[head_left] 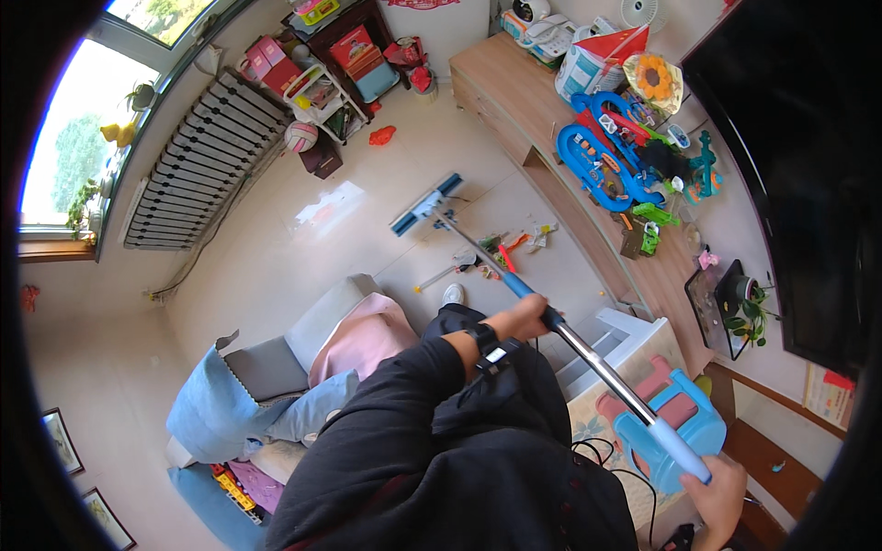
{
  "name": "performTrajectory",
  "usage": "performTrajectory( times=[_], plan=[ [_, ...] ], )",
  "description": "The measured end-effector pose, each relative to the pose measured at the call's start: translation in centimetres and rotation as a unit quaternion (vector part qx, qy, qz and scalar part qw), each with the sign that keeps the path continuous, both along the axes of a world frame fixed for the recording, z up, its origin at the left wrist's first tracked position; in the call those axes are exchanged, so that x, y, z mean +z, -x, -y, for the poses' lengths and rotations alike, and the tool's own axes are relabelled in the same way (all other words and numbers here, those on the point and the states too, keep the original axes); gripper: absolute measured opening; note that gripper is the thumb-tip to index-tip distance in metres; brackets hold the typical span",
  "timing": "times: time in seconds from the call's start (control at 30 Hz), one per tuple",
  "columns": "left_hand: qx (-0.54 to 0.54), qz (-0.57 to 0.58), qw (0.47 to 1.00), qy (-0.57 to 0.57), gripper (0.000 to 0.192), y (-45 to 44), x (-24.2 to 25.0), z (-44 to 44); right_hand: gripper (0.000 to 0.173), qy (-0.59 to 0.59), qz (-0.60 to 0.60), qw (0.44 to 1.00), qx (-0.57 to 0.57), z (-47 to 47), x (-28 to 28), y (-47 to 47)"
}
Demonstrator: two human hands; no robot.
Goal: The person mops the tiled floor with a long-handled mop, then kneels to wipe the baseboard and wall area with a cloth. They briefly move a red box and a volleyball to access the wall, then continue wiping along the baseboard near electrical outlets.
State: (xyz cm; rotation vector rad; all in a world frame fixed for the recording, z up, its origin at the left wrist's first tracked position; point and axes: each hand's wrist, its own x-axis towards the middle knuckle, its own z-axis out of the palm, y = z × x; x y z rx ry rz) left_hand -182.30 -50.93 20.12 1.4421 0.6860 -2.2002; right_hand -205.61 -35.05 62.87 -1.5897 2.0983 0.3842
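Observation:
A mop (606,372) with a metal pole and blue grips runs diagonally across the view. My left hand (525,317), with a dark band on its wrist, is closed around the pole near its middle. At the lower right, my right hand (720,485) holds the light blue end of the handle. The mop's wide flat head (427,205) is at the far end, over the pale tiled floor (372,241). A pile of small litter and toy pieces (493,255) lies on the floor beside the pole, between the head and my white shoe (453,295).
A sofa (331,317) with pink and blue covers stands at the left. A wooden TV cabinet (510,89) holding toys runs along the right. Blue and pink stools (689,427) rest on the table at lower right. A ball (301,136) and red scrap (382,136) lie farther off.

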Motion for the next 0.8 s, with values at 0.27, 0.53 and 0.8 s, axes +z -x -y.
performTrajectory(
  times=[0.27, 0.53, 0.8],
  plan=[
    [0.074, 0.051, 0.996, 0.002, 0.022, -16.9, -13.3, -0.6, 0.03, 0.033, 0.044, 0.975, 0.214, 5.6, -12.9, -6.4],
    [0.003, 0.061, 0.995, -0.074, 0.03, -13.3, -15.9, -3.2, 0.032, -0.04, 0.006, 0.973, 0.229, 4.6, -13.3, -4.2],
    [-0.081, -0.083, 0.992, -0.04, 0.029, 6.5, -6.2, -4.6, 0.029, -0.066, -0.162, 0.977, 0.121, 1.8, -3.5, 7.2]
  ],
)
